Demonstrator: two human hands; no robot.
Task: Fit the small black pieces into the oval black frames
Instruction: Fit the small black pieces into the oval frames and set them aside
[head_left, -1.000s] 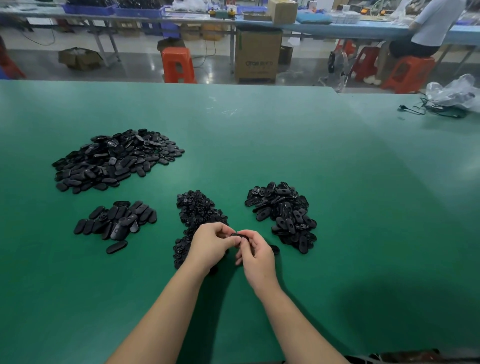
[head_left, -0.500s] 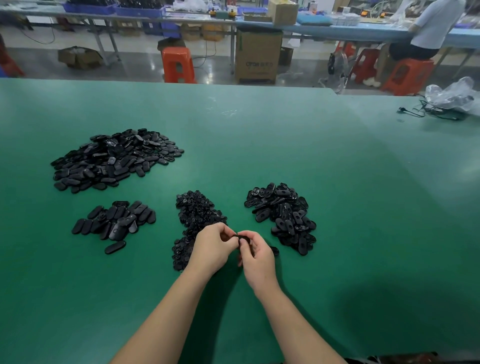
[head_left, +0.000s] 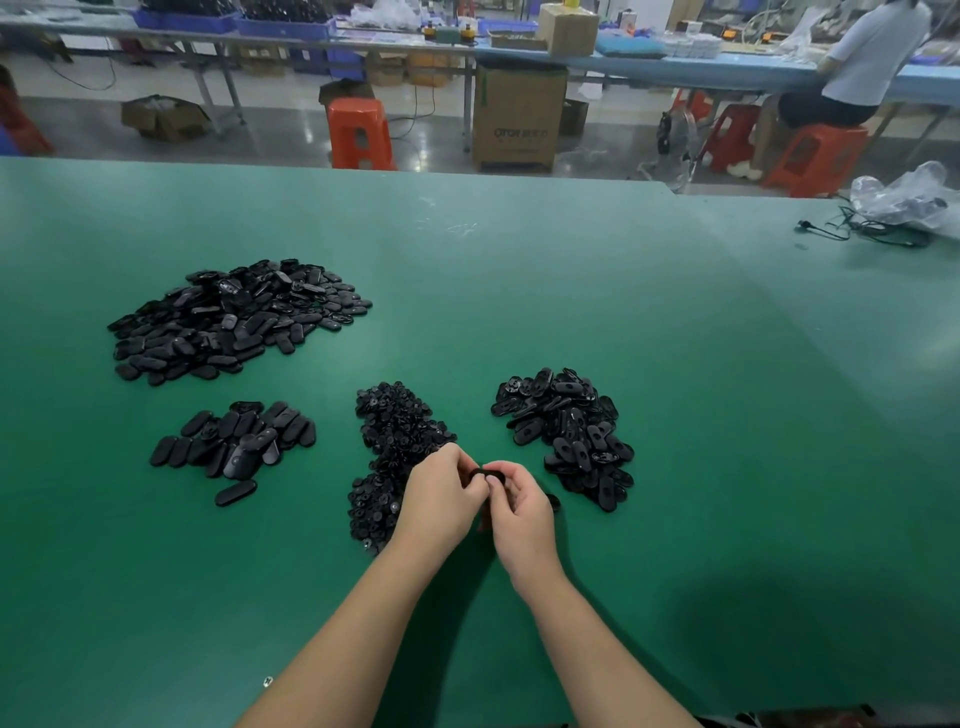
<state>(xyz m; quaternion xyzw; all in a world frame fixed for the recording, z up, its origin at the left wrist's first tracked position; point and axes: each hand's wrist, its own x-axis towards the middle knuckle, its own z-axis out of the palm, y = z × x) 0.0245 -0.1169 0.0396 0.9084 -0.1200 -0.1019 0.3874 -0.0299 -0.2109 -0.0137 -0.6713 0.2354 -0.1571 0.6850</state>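
Green table (head_left: 675, 389), frame (head_left: 488, 474) between both grips

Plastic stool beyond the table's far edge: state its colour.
Orange plastic stool, clearest in the head view.

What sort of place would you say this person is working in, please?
Most likely a small factory assembly floor. Sorted heaps of black plastic parts lie on a long green workbench, both hands hold an oval frame, and behind stand cardboard cartons, orange stools and another seated worker.
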